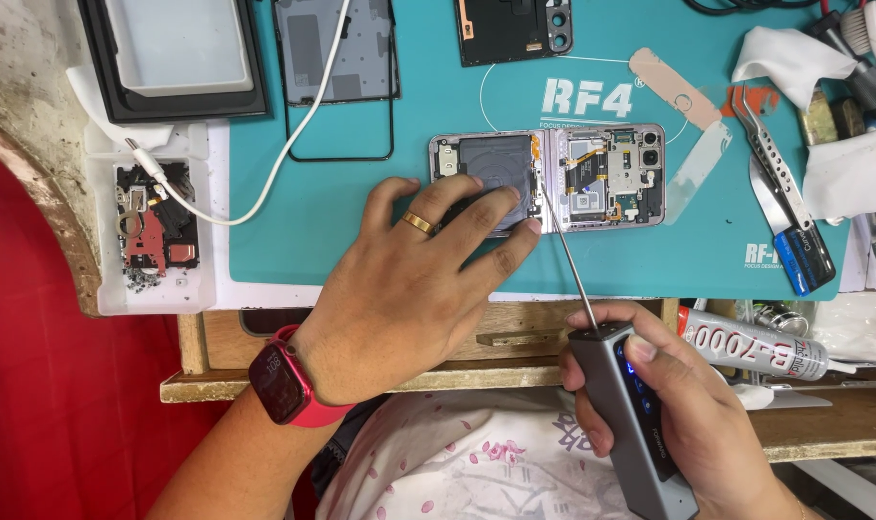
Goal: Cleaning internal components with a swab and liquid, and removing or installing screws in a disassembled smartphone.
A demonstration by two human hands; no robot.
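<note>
Left hand (pixel 409 289) presses flat, fingers spread, pinning the opened foldable phone (pixel 549 178) mid-bench; right hand (pixel 679 404) clasps the electric screwdriver (pixel 621 395), tip at its hinge. Likely light, fragile; best held by its frame edges.

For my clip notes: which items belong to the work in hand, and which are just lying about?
In use:
opened foldable phone
electric screwdriver
left hand
right hand

Lying about:
tweezers
glue tube
white cable
parts tray
detached back cover

teal mat (pixel 313 221) | tweezers (pixel 770 154) | glue tube (pixel 756 349) (lying flat) | white cable (pixel 293 144) | parts tray (pixel 154 289)
</note>
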